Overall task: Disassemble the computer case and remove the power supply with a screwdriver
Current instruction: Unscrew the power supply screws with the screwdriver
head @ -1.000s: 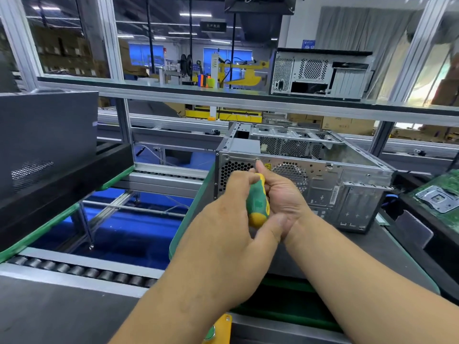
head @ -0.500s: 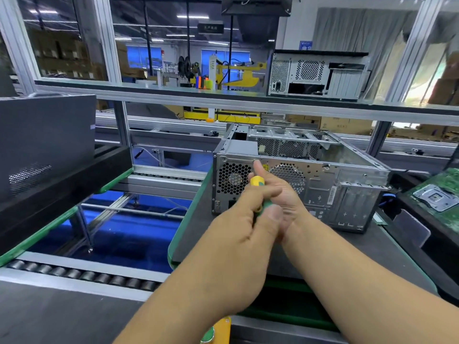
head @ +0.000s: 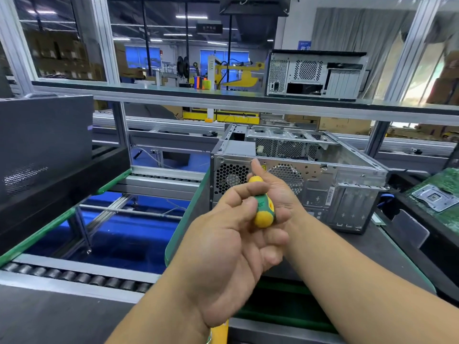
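The left hand (head: 228, 242) is curled around the screwdriver (head: 263, 209), thumb and forefinger pinching the green and yellow handle near its butt, the other fingers folded loosely below. The right hand (head: 275, 192) lies behind the handle, partly covered by the left; its thumb points straight up and its palm and fingers wrap the far side of the handle, though how tightly cannot be made out. The shaft and tip are hidden behind both hands, so where the tip meets the metal cannot be seen.

Just beyond the hands stands the case (head: 323, 184), side panel off, its rear plate facing the camera on a dark bench (head: 387, 254). The power supply (head: 232, 178) sits in the upper left corner of that plate, its honeycomb grille showing left of the hands and part of it hidden by them. A round fan grille lies to the right of the raised thumb.

To the left a roller conveyor (head: 74, 278) runs along the near edge, and a black box (head: 44, 145) is cut off by the frame edge. A green circuit board (head: 437, 192) lies at the far right. A second case (head: 315, 73) stands on the shelf above.
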`<state>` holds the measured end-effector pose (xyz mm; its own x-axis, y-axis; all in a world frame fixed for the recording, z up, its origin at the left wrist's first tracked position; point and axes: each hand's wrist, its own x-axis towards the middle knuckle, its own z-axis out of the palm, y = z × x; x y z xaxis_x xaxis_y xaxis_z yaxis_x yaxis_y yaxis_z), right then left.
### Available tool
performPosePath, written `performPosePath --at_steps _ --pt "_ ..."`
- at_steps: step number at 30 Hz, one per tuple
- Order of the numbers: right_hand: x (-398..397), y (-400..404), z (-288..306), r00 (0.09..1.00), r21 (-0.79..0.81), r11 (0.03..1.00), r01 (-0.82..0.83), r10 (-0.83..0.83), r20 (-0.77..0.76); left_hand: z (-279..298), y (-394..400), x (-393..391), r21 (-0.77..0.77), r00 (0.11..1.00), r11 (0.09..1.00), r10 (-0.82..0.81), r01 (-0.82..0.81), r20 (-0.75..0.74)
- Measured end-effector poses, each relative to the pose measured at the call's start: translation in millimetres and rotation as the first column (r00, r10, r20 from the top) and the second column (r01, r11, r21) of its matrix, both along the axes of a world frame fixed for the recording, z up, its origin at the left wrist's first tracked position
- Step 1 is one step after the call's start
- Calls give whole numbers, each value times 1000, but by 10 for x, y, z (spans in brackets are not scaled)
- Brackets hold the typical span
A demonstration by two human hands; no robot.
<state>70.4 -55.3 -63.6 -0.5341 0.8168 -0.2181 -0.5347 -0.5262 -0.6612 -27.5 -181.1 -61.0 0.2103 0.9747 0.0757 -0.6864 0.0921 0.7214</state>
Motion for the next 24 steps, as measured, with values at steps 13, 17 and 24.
performPosePath --at_steps 13,17,24 --pt "-92 124 -66 982 19 987 159 -160 100 -90 64 163 -61 953 997 57 -41 297" --pt "-94 134 -69 978 34 982 184 -186 93 -111 44 142 -90 986 986 149 -142 76" --pt "-82 174 -114 976 78 980 186 -193 99 -27 -49 79 -302 911 930 -71 208 407"
